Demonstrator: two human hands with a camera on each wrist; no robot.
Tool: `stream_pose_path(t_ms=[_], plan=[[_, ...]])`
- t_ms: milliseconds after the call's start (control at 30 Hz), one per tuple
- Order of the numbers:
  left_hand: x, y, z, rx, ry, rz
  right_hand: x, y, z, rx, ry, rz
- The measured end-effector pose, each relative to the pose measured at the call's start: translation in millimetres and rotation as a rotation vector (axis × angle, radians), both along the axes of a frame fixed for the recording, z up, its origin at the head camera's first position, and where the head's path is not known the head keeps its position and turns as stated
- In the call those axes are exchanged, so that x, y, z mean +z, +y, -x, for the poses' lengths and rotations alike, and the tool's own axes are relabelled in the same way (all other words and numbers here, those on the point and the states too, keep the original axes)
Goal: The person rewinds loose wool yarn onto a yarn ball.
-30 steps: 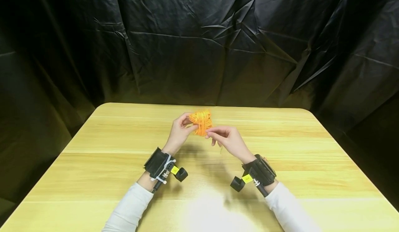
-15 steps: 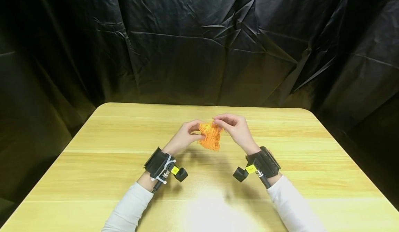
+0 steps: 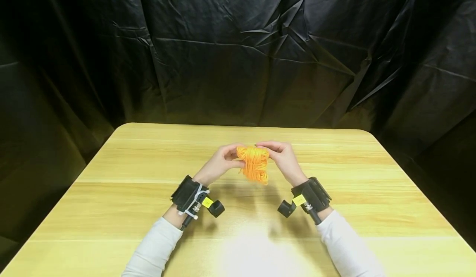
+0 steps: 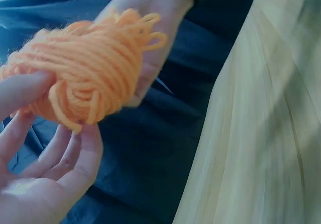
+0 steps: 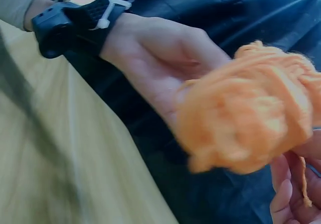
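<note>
A small bundle of orange yarn (image 3: 254,163) is held up over the table between both hands, its strands wound across each other. My left hand (image 3: 219,163) grips its left side, thumb in front and fingers behind; the left wrist view shows the left thumb (image 4: 25,89) pressed on the yarn (image 4: 95,63). At the bundle's upper right corner, my right hand (image 3: 284,159) pinches the yarn between thumb and fingers. A loose yarn end (image 5: 304,184) hangs by the right hand's fingers (image 5: 283,199) in the right wrist view. The bundle hides some fingertips.
Below the hands lies a light wooden table (image 3: 111,211) with rounded far corners. A black sheet (image 3: 208,82) hangs behind it and at both sides. Each wrist wears a black band with a small camera (image 3: 215,208).
The yarn bundle has shifted right and down and turned in the left hand. My right hand has gone from the bundle's lower edge up to its top, then settled at its upper right.
</note>
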State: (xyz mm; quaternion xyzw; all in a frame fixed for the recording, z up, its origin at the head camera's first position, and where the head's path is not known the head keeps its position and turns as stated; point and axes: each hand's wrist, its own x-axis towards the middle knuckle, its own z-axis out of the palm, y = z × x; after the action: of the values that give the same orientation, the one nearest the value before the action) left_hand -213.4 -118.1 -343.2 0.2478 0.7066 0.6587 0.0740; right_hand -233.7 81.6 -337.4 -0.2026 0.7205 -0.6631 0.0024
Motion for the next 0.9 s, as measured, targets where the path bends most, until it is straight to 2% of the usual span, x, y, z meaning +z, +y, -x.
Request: stream_pose_path(t_ms=[100,233,400,600,800,900], plan=[[-0.2,1,-0.5,0.035,-0.046,-0.078,-5.1,-2,-1.7,-0.026,-0.028,-0.006],[-0.7,4,-1.7,0.034,-0.132,-0.198,-10.4,-4,-3.5,-0.050,-0.091,-0.010],[-2.0,6,-1.7,0.066,-0.205,-0.261,-16.4,-2,-6.1,0.007,-0.134,-0.063],[-6.9,10,3.1,0.168,-0.234,-0.230,-18.1,-2,-10.0,0.073,-0.223,-0.027],[-16.6,16,9.6,0.275,-0.273,-0.093,-21.4,-4,-11.5,0.062,-0.216,-0.185],[-20.9,18,12.5,0.312,-0.253,-0.010,-24.8,-3,-11.6,0.054,-0.226,-0.202]])
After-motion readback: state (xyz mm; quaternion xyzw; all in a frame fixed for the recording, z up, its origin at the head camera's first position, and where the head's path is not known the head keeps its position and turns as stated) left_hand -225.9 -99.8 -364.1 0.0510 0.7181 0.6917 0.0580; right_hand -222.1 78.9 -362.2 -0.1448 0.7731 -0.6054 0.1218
